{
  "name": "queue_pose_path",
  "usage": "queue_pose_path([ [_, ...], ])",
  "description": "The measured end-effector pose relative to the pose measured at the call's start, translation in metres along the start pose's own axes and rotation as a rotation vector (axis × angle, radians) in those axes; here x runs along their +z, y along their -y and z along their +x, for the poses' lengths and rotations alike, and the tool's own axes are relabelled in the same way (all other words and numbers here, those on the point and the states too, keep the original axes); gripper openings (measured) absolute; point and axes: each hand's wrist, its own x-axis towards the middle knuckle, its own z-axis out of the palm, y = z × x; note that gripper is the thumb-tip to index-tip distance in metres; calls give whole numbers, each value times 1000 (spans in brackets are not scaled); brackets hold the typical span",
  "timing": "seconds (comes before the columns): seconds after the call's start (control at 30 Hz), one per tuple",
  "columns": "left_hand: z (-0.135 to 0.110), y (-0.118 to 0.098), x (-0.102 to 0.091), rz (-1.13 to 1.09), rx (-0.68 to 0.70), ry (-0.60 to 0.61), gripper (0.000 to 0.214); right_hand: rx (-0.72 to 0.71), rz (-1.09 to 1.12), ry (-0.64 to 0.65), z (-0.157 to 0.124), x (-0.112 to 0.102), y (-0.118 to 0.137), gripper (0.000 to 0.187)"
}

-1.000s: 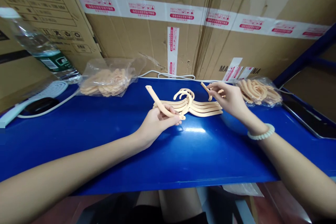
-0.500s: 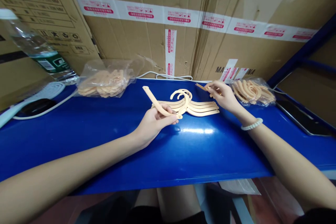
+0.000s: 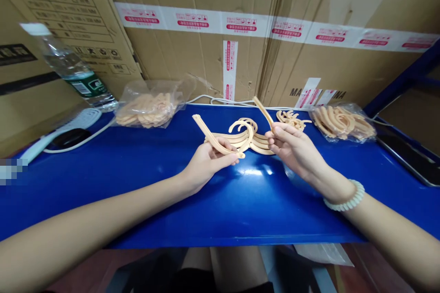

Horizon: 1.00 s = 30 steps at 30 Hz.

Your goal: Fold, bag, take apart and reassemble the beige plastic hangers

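My left hand (image 3: pixel 207 165) is closed on a long curved peach plastic arm piece (image 3: pixel 212 136), held above the blue table (image 3: pixel 137 183). My right hand (image 3: pixel 294 150) pinches a second, thinner peach piece (image 3: pixel 262 110) that points up and away. Between and behind both hands lies a stack of assembled peach hangers (image 3: pixel 245 135) with curled hooks. A few loose peach parts (image 3: pixel 291 119) lie just beyond my right hand. A white bead bracelet (image 3: pixel 346 198) sits on my right wrist.
Two clear bags of peach parts lie at the back, one at the left (image 3: pixel 147 109) and one at the right (image 3: pixel 342 121). A water bottle (image 3: pixel 72 71), white cable (image 3: pixel 220 100), dark devices (image 3: pixel 68 137) and cardboard boxes (image 3: pixel 220 32) line the rear.
My right hand has come back from the bag at the right toward the centre, now holding a peach piece near my left hand. My left hand has kept its grip and place.
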Motion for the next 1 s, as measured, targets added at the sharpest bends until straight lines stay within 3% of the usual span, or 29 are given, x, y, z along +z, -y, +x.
queue_pose_path([
  [0.13,1,2,-2,31,18,32,30,52,63,61,-8,8,-5,42],
  [0.3,0,1,-3,90,54,65,31,94,-52,194,-15,13,-9,27],
  [0.6,-1,-4,1,102,107,178,34,83,-154,361,-20,17,-23,23],
  [0.8,-4,-7,2,122,106,210,33,50,-213,390,-23,19,-20,22],
  [1.0,-6,-4,1,158,115,168,32,-41,-281,368,-26,24,-17,24],
])
